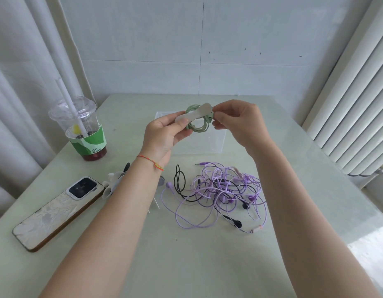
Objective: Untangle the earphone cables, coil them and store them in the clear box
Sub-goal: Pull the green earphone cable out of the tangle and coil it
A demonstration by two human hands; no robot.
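Note:
A coiled green earphone cable is held up above the clear box. My left hand grips the coil together with a white strap that runs across it. My right hand pinches the strap's far end and the coil's right side. On the table in front lies a tangle of purple and black earphone cables, loose and untouched.
A plastic drink cup with a straw stands at the left. A phone lies face down near the left edge, with a small white object beside it. A radiator lines the right side.

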